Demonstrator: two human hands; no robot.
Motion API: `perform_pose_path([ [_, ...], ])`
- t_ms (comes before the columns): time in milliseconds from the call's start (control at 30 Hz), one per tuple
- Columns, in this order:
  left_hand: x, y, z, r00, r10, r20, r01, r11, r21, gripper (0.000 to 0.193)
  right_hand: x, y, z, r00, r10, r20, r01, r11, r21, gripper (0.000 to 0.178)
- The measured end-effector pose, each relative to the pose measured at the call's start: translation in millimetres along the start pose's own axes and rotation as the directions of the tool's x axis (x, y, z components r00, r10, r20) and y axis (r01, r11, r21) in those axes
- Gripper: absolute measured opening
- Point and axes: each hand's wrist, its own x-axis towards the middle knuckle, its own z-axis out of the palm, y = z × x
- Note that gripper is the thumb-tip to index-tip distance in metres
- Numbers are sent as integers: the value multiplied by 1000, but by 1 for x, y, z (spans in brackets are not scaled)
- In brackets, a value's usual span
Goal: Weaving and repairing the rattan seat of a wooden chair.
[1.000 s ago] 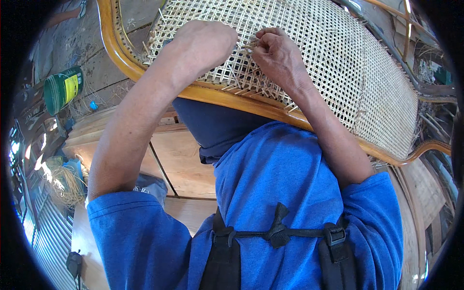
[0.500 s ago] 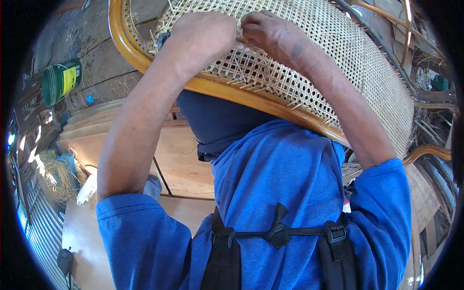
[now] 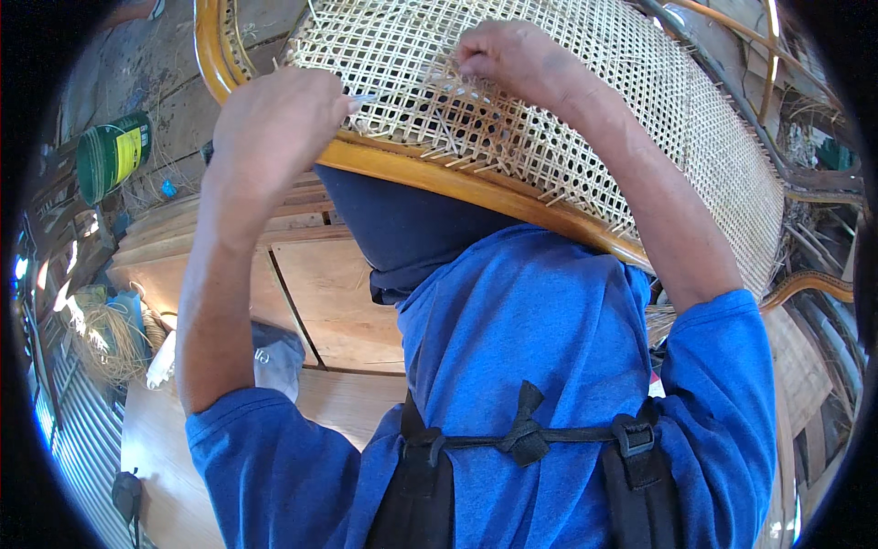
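Observation:
Across my lap lies a wooden chair frame (image 3: pixel 412 165) with a woven cane panel (image 3: pixel 631 110). Loose cane ends stick out along its near edge, and a browner, looser patch lies between my hands. My left hand (image 3: pixel 279 119) is closed over the near-left part of the frame. From its fingers a thin, pale, pointed tool (image 3: pixel 364 98) points right over the weave; most of the tool is hidden in the fist. My right hand (image 3: pixel 517 64) rests at the weave, its fingers pinched together; what they grip, if anything, is hidden.
A green bucket (image 3: pixel 114 157) with a yellow label lies tilted at the left. Below it are a bundle of loose cane strands (image 3: pixel 105 339) and wooden boards (image 3: pixel 338 302). A curved wooden piece (image 3: pixel 809 282) and poles crowd the right side.
My left hand has moved left and toward me, away from my right hand, uncovering the tool's tip and more of the weave. My right hand has stayed nearly in place.

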Motion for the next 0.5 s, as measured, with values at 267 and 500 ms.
perform_pose_path([
  [267,22,20,-13,1000,22,-1,-22,999,41,28,-17,-36,3,977,181,-110,-139,939,314,20],
  [500,59,43,-13,985,120,125,-141,974,178,19,-25,-33,13,934,318,-163,-286,939,189,24],
])
